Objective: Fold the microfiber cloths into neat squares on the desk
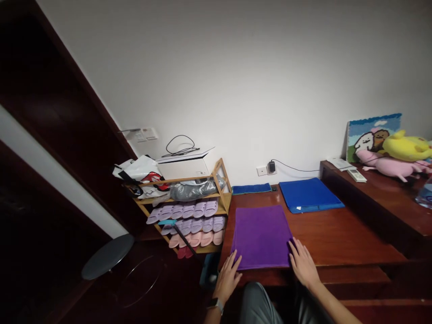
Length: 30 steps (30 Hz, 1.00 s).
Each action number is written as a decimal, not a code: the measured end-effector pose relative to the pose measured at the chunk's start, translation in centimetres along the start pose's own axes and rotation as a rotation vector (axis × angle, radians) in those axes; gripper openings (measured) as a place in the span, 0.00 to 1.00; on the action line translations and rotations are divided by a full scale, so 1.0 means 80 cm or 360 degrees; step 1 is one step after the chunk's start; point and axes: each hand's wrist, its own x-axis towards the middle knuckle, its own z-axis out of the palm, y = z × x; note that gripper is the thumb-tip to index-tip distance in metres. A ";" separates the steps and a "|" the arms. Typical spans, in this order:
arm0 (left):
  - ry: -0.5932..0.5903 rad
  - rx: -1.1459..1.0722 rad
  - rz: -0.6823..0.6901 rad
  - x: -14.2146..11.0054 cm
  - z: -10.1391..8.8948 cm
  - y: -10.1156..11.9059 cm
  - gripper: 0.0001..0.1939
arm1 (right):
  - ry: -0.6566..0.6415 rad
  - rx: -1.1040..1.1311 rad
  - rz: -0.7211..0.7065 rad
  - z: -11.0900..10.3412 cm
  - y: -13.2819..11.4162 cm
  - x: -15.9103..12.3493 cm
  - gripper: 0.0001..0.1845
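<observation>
A folded purple cloth [263, 236] lies flat on the reddish-brown wooden table [351, 238], its near edge close to the table's front edge. At its near left corner rests my left hand [229, 276], open, fingers stretched out, with a watch on the wrist. My right hand [303, 264] is open as well, its fingertips at the cloth's near right edge. Neither hand grips anything. Behind and to the right of the purple cloth is a folded blue cloth [308, 193] with a small white tag. A narrow folded blue cloth [251, 189] lies along the wall.
Left of the table stands a wooden rack [222, 204] with lilac and pink slippers, a white box [185, 166] on top. A round dark stool [108, 256] is further left. On a raised surface at right are plush toys [388, 164] and a remote control [357, 175].
</observation>
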 end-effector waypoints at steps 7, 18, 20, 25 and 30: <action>0.0187 -0.0074 0.0042 -0.013 -0.011 0.002 0.23 | -0.0091 0.0091 -0.0440 -0.029 0.031 -0.054 0.27; 0.0144 -0.0343 0.0043 0.014 -0.149 0.051 0.17 | -0.0102 0.0292 -0.0526 -0.160 0.029 -0.034 0.24; 0.0147 -0.0483 0.0072 0.030 -0.199 0.068 0.16 | -0.0048 0.0306 -0.0533 -0.207 0.034 -0.025 0.24; 0.0268 -0.0712 0.0230 0.074 -0.333 0.111 0.11 | 0.0101 0.0313 -0.0521 -0.353 0.036 0.000 0.25; 0.0360 -0.0783 0.0326 0.116 -0.435 0.144 0.11 | 0.0192 0.0211 -0.0612 -0.492 0.029 0.012 0.33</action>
